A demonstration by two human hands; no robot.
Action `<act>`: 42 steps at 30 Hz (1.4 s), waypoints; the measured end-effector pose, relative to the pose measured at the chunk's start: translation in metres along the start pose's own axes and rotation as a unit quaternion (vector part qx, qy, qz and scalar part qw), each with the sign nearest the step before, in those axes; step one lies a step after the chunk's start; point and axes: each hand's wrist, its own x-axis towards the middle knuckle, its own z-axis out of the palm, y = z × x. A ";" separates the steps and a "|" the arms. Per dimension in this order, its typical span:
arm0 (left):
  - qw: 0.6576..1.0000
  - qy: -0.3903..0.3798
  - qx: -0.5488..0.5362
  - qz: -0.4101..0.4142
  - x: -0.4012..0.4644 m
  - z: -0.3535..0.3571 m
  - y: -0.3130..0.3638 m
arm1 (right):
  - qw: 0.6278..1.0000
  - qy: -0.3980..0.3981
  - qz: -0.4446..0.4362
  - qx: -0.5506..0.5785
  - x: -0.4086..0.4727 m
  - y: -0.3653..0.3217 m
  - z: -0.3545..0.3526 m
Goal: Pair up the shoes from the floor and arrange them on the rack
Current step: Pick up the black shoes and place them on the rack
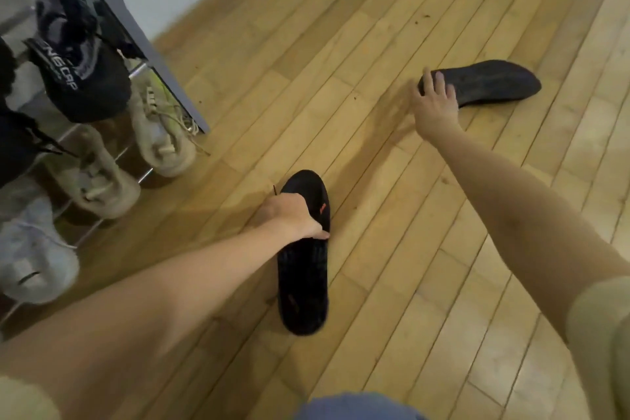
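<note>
Wooden floor carries 2 black shoes. One shoe is gripped sole-up by the left hand, fingers clamped around it. The other shoe is touched at its heel under the right hand, fingers spread apart. The rack stands left.

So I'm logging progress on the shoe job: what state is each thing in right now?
Near black shoe: sole up, in left hand grip.
Far black shoe: on the floor, right hand on its end.
Beige pair: on rack.
White shoe: on rack.
</note>
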 end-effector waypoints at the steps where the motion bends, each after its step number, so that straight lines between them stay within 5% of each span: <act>1: 1.000 0.006 0.003 -0.001 0.002 0.002 0.001 | 0.999 0.013 0.002 -0.032 0.009 0.003 0.000; 7: 0.998 0.053 -0.016 -0.008 0.004 0.009 -0.002 | 0.992 -0.040 -0.006 -0.122 0.040 0.004 -0.006; 11: 0.997 0.073 -0.004 -0.011 0.000 0.014 -0.002 | 0.992 -0.003 -0.018 -0.127 0.026 -0.019 -0.017; 18: 0.993 0.085 -0.070 -0.035 -0.012 0.019 -0.008 | 0.969 0.184 -0.139 0.084 -0.079 -0.094 -0.058; 24: 0.959 -0.004 -0.231 -0.165 -0.039 0.050 -0.017 | 0.907 0.317 0.008 0.276 -0.177 -0.092 -0.049; 28: 0.943 -0.089 -0.283 -0.151 -0.051 0.064 -0.018 | 0.880 0.197 0.174 0.396 -0.233 -0.084 -0.019; 33: 0.918 -0.055 -0.375 -0.115 -0.066 0.051 -0.037 | 0.810 0.004 0.292 0.509 -0.274 -0.084 0.009; 38: 0.900 -0.003 -0.430 -0.075 -0.088 -0.004 -0.073 | 0.769 0.034 0.288 0.569 -0.268 -0.095 -0.016; 42: 0.906 0.110 -0.408 -0.020 -0.135 -0.059 -0.098 | 0.725 0.089 0.267 0.629 -0.260 -0.113 -0.055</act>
